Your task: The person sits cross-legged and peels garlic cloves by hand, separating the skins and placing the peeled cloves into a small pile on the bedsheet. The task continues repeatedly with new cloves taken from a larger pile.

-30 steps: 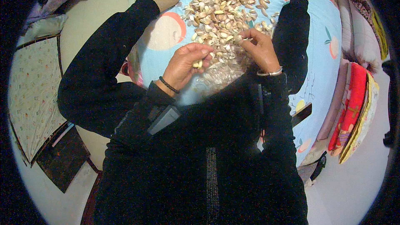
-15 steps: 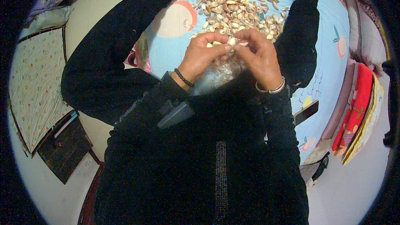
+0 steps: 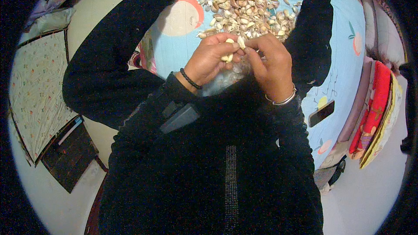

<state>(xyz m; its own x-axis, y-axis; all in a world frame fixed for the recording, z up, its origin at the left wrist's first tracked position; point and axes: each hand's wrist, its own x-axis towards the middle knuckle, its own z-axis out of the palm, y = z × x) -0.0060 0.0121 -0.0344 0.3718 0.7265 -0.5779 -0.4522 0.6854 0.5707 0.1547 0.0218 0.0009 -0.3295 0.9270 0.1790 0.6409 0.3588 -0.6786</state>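
Between my legs a big heap of unpeeled garlic cloves (image 3: 244,6) is spread on a light blue sheet (image 3: 178,50). In front of it my two hands meet. My left hand (image 3: 213,54) is closed around several pale peeled cloves (image 3: 227,55), and its thumb touches a whitish clove (image 3: 241,42). The fingers of my right hand (image 3: 270,58) pinch that same clove from the other side; its skin looks partly on. Below the hands lies a loose pile of thin papery garlic skins (image 3: 233,76), partly hidden by my dark clothes.
A phone (image 3: 321,113) lies on the sheet to the right of my right forearm. Further right are folded red and yellow cloths (image 3: 375,109). My legs in black trousers (image 3: 104,61) frame the heap. At the left stand a patterned cloth panel (image 3: 39,91) and a dark box (image 3: 72,152).
My right hand has turned and shifted slightly, with the clove now tilted upright between both hands. More peeled cloves show in my left palm. The phone is seen more fully.
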